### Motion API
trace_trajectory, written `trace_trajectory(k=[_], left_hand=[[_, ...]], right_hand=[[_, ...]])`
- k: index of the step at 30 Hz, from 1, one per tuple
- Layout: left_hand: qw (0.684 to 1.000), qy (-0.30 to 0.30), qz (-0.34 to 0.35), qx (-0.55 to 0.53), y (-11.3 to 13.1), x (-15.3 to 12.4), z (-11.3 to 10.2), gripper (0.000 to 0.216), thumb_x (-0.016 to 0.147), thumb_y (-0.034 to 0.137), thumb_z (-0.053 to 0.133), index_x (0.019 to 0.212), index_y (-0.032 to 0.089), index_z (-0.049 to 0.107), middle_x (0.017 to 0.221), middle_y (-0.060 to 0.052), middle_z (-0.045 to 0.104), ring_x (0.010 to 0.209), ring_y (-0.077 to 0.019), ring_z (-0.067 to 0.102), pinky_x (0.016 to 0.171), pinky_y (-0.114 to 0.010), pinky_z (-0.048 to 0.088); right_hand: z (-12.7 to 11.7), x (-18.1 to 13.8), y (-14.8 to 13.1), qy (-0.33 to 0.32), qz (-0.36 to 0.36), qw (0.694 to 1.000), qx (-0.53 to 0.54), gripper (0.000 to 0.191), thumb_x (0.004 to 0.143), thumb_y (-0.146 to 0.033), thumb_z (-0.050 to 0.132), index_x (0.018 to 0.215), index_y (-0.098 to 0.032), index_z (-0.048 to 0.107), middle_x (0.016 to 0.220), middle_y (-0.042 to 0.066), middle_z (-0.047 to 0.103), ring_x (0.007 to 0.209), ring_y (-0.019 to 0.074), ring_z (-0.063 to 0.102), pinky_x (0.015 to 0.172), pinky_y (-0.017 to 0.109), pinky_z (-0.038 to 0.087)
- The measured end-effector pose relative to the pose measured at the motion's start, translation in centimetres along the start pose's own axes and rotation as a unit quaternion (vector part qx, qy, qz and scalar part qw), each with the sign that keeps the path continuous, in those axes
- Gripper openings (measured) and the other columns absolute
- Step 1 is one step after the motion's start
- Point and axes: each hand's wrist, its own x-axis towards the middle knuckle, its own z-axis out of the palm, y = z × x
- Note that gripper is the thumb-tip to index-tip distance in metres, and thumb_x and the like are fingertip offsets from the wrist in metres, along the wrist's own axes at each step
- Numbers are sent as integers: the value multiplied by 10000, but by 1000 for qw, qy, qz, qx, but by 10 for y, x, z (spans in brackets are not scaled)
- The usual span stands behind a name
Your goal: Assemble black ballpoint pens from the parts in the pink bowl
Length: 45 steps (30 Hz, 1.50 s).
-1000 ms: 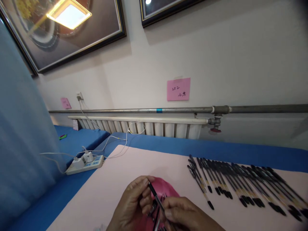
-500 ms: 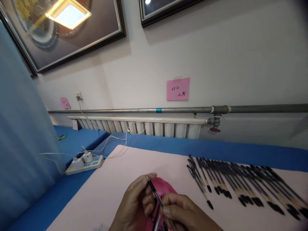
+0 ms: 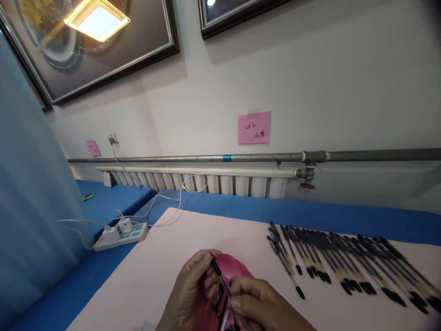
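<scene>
Between my two hands, at the lower middle, is a slim pen [image 3: 224, 284] with a black grip and a clear barrel, held aslant. The fingers of my left hand [image 3: 195, 285] close around its upper, tip end. Lower down the barrel, my right hand [image 3: 260, 301] pinches it between thumb and fingers. Beneath both hands lies a pink container [image 3: 236, 264] holding black pen parts, mostly hidden by the hands. To the right, a row of many pens [image 3: 330, 257] lies side by side on a pale pink sheet [image 3: 193, 230].
A white power strip [image 3: 138, 233] with plugged-in chargers and loose cables sits at the left on the blue table cover [image 3: 82, 280]. A blue curtain [image 3: 31, 184] hangs at far left. Behind the table run a radiator [image 3: 223, 184] and a metal pipe [image 3: 193, 159].
Around the pen tip, the left fingers have shifted slightly and now cover the pointed end. The right hand has barely moved. The pens in the row lie as before.
</scene>
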Motion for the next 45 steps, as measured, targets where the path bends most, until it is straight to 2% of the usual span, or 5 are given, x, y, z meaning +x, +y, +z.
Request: trace_trajectory(k=[15, 20, 32, 36, 45], left_hand=[[999, 38, -3, -24, -3, 3, -3, 263, 663, 285, 751, 601, 144, 538, 455, 96, 282, 401, -17, 231, 395, -166, 169], [998, 35, -30, -36, 1, 1, 0, 334, 650, 326, 755, 880, 110, 646, 560, 66, 420, 448, -16, 321, 410, -157, 216], [980, 137, 77, 122, 14, 13, -29, 293, 621, 355, 756, 628, 145, 552, 445, 95, 375, 389, -29, 316, 386, -167, 215], [938, 114, 20, 325, 9, 10, -25, 243, 625, 333, 730, 667, 135, 595, 397, 79, 421, 351, -46, 320, 379, -189, 202], [988, 0, -35, 149, 1, 0, -5, 223, 701, 332, 698, 731, 134, 599, 480, 75, 391, 372, -22, 262, 386, -181, 170]], right_hand=[[7, -1, 3, 57, -6, 998, 15, 91, 684, -225, 538, 633, -191, 471, 420, -95, 355, 403, 54, 279, 451, 205, 173], [5, -1, 4, 49, 6, 999, 19, 101, 685, -242, 530, 629, -193, 462, 434, -97, 350, 387, 45, 243, 435, 207, 147], [-5, -3, -5, 69, -12, 989, -128, 129, 714, -260, 526, 632, -197, 449, 527, -69, 394, 504, 83, 362, 495, 214, 261], [-9, -4, -6, 89, -20, 986, -137, 131, 751, -250, 489, 639, -195, 450, 538, -60, 425, 503, 84, 367, 506, 215, 274], [-5, 0, -1, 51, 0, 988, -144, 90, 719, -164, 485, 638, -192, 458, 534, -65, 434, 490, 77, 384, 510, 211, 289]])
